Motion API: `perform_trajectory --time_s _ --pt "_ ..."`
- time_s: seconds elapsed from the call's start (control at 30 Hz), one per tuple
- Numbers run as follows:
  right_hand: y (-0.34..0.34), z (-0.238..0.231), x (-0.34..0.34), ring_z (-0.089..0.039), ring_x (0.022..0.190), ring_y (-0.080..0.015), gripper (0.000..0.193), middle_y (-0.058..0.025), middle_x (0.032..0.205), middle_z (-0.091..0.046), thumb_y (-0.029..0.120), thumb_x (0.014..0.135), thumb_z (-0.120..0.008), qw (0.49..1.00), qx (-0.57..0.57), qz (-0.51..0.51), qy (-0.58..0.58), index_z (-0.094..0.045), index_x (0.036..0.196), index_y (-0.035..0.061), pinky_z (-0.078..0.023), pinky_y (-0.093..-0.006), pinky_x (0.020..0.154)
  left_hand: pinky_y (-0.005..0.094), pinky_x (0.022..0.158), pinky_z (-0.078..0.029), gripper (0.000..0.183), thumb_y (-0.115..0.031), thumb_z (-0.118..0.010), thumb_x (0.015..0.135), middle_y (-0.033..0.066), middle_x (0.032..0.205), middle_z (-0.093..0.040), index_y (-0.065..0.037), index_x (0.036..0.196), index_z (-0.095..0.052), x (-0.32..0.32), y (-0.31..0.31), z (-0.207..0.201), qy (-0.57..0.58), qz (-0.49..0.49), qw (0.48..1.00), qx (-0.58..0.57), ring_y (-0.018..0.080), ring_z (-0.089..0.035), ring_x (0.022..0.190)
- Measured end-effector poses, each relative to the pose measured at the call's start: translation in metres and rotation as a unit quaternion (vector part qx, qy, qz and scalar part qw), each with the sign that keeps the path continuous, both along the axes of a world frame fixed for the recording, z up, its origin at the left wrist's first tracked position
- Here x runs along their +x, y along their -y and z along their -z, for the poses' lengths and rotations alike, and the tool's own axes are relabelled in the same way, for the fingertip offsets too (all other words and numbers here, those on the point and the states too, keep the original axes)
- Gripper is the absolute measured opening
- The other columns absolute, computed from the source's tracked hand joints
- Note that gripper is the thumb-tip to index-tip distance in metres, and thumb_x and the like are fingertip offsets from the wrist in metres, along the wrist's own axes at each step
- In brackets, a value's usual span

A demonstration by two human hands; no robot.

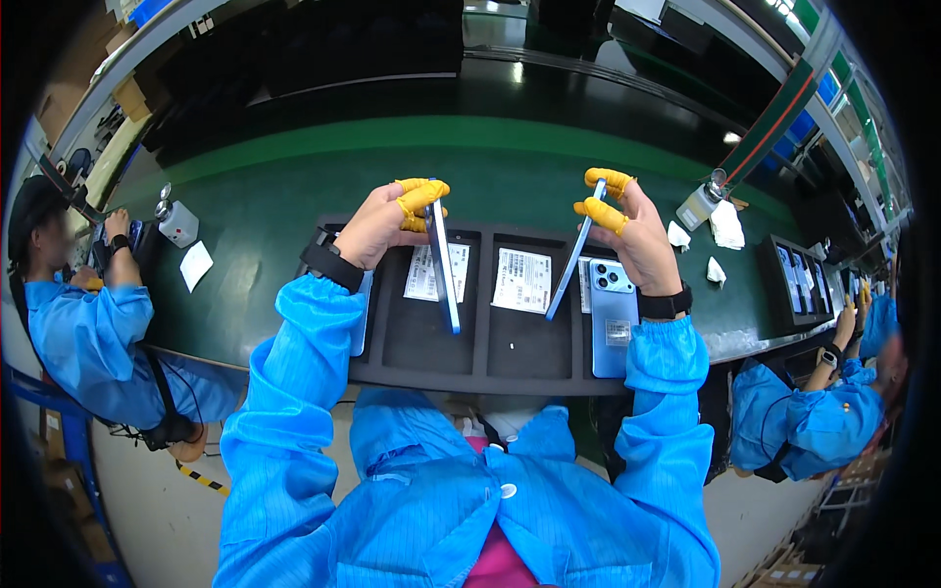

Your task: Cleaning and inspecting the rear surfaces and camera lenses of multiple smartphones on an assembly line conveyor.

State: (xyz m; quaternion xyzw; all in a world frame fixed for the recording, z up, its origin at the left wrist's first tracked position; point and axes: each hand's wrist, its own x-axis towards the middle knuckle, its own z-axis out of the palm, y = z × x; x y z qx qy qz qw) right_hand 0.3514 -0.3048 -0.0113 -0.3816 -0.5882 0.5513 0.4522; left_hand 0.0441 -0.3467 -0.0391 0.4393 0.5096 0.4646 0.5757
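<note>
My left hand (pixel 377 227), in yellow finger cots and a black wrist strap, pinches the top end of a blue-edged smartphone (pixel 444 267), held nearly upright and edge-on. Mirroring it, my right hand (pixel 637 235) grips another blue-edged smartphone (pixel 574 257) by its top, its lower end slanting inward. Both phones hang over a black compartment tray (pixel 480 338). White printed labels (pixel 522 280) lie in the two middle compartments. In the right compartment rests a blue smartphone (pixel 610 328), camera side up; part of another blue phone (pixel 361 318) shows beneath my left wrist.
Green bench mat (pixel 510 162) spans the work area. Dispenser bottles (pixel 177 222) stand left and right, with white wipes (pixel 725 225) near the right one. Another tray of phones (pixel 799 279) sits farther right. A co-worker (pixel 83 304) sits on the left, another (pixel 823 412) on the right.
</note>
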Motion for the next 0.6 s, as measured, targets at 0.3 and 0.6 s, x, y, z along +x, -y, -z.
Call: perform_trajectory --time_s 0.3,0.6 --pt "-0.003 -0.001 -0.002 -0.058 0.095 -0.017 0.045 -0.0111 0.117 -0.051 0.011 0.084 -0.072 1.0 0.011 0.01 0.018 -0.053 0.123 -0.0011 -0.054 -0.0304 0.082 0.0404 0.094 -0.052 0.046 -0.035 -0.057 0.095 0.0146 0.114 -0.06 -0.002 0.126 -0.054 -0.002 0.002 -0.001 -0.003 0.016 0.999 0.047 0.0249 -0.062 0.106" --pt "0.036 -0.016 -0.009 -0.043 0.129 -0.0295 0.106 -0.0143 0.143 -0.037 -0.001 0.056 -0.084 0.969 0.231 -0.087 -0.021 -0.026 0.144 -0.0002 -0.03 -0.0393 0.112 0.0382 0.096 -0.049 0.092 -0.009 -0.085 0.064 0.0154 0.129 -0.051 -0.003 0.142 -0.037 0.022 0.037 -0.029 -0.006 0.048 0.978 0.204 0.0262 -0.055 0.113"
